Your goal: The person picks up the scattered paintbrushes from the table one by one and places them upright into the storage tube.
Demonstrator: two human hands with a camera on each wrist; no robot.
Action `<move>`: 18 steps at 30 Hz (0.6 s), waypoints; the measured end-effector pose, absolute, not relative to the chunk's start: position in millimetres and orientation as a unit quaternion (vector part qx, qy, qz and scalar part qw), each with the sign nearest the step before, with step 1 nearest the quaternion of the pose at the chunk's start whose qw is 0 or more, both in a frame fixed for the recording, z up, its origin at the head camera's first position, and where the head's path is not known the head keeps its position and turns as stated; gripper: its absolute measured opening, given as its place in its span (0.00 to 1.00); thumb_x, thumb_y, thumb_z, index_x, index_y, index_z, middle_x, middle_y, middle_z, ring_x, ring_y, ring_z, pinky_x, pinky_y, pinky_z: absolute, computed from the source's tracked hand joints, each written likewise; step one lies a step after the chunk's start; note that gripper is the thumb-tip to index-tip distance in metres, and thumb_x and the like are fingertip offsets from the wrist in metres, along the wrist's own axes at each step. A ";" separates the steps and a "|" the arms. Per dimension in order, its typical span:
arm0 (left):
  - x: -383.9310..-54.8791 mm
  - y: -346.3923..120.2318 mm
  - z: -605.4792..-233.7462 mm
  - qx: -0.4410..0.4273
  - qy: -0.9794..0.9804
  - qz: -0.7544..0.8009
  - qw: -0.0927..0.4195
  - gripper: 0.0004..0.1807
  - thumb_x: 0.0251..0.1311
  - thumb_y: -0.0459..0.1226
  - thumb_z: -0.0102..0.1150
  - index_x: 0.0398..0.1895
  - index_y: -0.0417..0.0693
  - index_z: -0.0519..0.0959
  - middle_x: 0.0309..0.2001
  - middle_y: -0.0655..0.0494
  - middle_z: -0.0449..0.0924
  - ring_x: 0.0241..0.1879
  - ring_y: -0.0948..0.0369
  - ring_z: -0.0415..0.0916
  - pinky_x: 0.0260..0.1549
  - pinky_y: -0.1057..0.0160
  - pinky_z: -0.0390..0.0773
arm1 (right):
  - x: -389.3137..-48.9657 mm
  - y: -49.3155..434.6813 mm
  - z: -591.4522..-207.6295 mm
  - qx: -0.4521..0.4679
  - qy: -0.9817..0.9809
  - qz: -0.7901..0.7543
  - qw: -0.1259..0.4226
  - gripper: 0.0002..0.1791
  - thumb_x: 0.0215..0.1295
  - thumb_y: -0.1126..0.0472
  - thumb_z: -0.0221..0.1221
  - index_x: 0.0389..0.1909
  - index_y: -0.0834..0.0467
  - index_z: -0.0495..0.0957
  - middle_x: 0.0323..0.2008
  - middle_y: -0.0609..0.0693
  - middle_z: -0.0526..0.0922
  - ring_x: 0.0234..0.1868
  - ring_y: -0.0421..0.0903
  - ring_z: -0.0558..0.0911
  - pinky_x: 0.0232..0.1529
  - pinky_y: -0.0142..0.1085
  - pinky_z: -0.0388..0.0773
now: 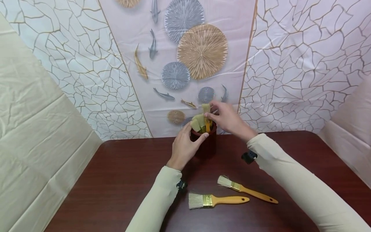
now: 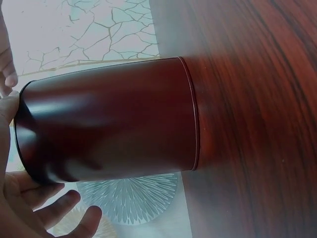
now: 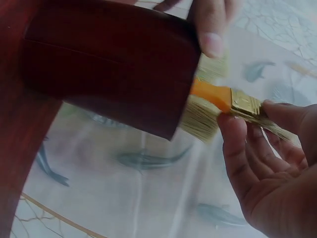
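A dark red-brown cylindrical holder stands upright at the table's far edge. My left hand holds it near the rim, thumb on the near side and fingers at the left; the left wrist view shows the holder's smooth side. Bristle ends of paintbrushes stick up from the opening. Over the rim, my right hand pinches another paintbrush at its brass-coloured metal band, bristles up. The orange handle of that brush runs down into the holder, where its lower end is hidden.
Two paintbrushes with orange handles lie on the dark wooden table: a wider one near the front and a narrower one to its right. Behind the table hangs a patterned backdrop, with a beige cloth at the left.
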State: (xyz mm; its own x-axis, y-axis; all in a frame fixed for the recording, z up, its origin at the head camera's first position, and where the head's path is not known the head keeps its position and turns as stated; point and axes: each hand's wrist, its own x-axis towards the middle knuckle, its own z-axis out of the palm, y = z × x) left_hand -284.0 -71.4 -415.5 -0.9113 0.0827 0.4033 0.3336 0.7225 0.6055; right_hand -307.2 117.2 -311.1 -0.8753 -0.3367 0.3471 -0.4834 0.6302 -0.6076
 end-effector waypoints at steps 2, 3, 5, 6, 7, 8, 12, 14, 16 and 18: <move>-283.6 -71.4 -415.5 -0.115 -0.911 -0.354 0.180 0.47 0.64 0.71 0.59 0.79 0.56 0.69 0.76 0.58 0.70 0.72 0.52 0.72 0.61 0.39 0.78 | -308.6 115.9 -317.6 0.237 -0.899 0.351 0.109 0.08 0.77 0.61 0.63 0.48 0.63 0.81 0.45 0.61 0.88 0.46 0.57 0.87 0.46 0.49 0.83; -283.6 -71.3 -415.7 -0.116 -0.910 -0.354 0.181 0.47 0.64 0.71 0.59 0.79 0.56 0.70 0.76 0.58 0.70 0.72 0.52 0.72 0.61 0.40 0.78 | -309.2 115.1 -320.5 0.243 -0.899 0.346 0.111 0.07 0.77 0.61 0.63 0.45 0.63 0.81 0.42 0.59 0.88 0.43 0.54 0.86 0.45 0.47 0.81; -283.6 -71.0 -416.0 -0.119 -0.909 -0.356 0.184 0.46 0.64 0.70 0.60 0.78 0.55 0.71 0.75 0.59 0.72 0.71 0.53 0.73 0.59 0.41 0.79 | -309.7 113.4 -325.6 0.253 -0.902 0.331 0.111 0.08 0.77 0.61 0.63 0.38 0.62 0.82 0.36 0.56 0.87 0.35 0.51 0.83 0.40 0.45 0.78; -283.6 -70.8 -416.1 -0.121 -0.908 -0.357 0.185 0.46 0.64 0.70 0.61 0.78 0.55 0.71 0.74 0.59 0.72 0.71 0.53 0.73 0.59 0.41 0.79 | -309.8 112.5 -327.8 0.255 -0.905 0.322 0.110 0.09 0.76 0.61 0.63 0.36 0.62 0.81 0.33 0.55 0.86 0.33 0.50 0.80 0.39 0.44 0.76; -283.7 -70.6 -416.2 -0.123 -0.906 -0.359 0.186 0.45 0.64 0.70 0.61 0.77 0.56 0.72 0.74 0.60 0.73 0.70 0.54 0.74 0.58 0.42 0.80 | -310.0 111.6 -330.0 0.256 -0.908 0.313 0.108 0.10 0.76 0.62 0.63 0.34 0.61 0.82 0.32 0.54 0.86 0.31 0.48 0.78 0.38 0.43 0.75; -283.5 -70.5 -416.2 -0.125 -0.906 -0.361 0.185 0.45 0.64 0.70 0.61 0.77 0.56 0.72 0.74 0.60 0.73 0.70 0.55 0.74 0.58 0.43 0.80 | -309.9 110.7 -331.8 0.257 -0.911 0.304 0.105 0.10 0.76 0.62 0.63 0.33 0.62 0.83 0.31 0.53 0.86 0.31 0.48 0.78 0.38 0.43 0.75; -283.1 -70.9 -416.3 -0.127 -0.905 -0.366 0.177 0.46 0.64 0.71 0.59 0.78 0.56 0.71 0.75 0.61 0.71 0.71 0.55 0.73 0.59 0.43 0.79 | -308.7 105.9 -337.7 0.251 -0.921 0.278 0.102 0.08 0.75 0.61 0.64 0.37 0.62 0.87 0.34 0.54 0.89 0.34 0.49 0.82 0.40 0.44 0.78; -282.7 -71.6 -415.9 -0.125 -0.905 -0.368 0.174 0.47 0.64 0.72 0.59 0.79 0.57 0.70 0.75 0.61 0.71 0.71 0.55 0.73 0.59 0.42 0.79 | -308.7 102.7 -341.1 0.251 -0.923 0.271 0.105 0.08 0.74 0.62 0.65 0.39 0.63 0.88 0.37 0.55 0.90 0.37 0.50 0.85 0.42 0.46 0.80; -282.6 -72.2 -415.4 -0.123 -0.905 -0.367 0.173 0.46 0.64 0.72 0.58 0.79 0.58 0.70 0.75 0.62 0.71 0.69 0.55 0.74 0.57 0.41 0.80 | -309.2 99.3 -345.2 0.250 -0.926 0.263 0.108 0.08 0.74 0.61 0.66 0.41 0.62 0.89 0.40 0.54 0.91 0.40 0.51 0.87 0.43 0.46 0.82; -282.8 -72.7 -414.9 -0.123 -0.906 -0.365 0.175 0.45 0.65 0.72 0.57 0.79 0.61 0.70 0.75 0.63 0.72 0.68 0.55 0.76 0.55 0.41 0.81 | -308.6 96.2 -347.9 0.249 -0.927 0.256 0.111 0.07 0.74 0.61 0.66 0.42 0.61 0.89 0.41 0.53 0.91 0.42 0.51 0.88 0.44 0.45 0.83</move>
State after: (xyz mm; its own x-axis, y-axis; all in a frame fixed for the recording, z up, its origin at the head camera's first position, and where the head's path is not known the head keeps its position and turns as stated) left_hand -282.8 -72.7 -414.9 -0.9084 0.0950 0.4071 0.3505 0.7038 0.6179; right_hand -308.6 96.2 -347.9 -0.8518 -0.4040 0.3336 -0.5180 0.7449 -0.4205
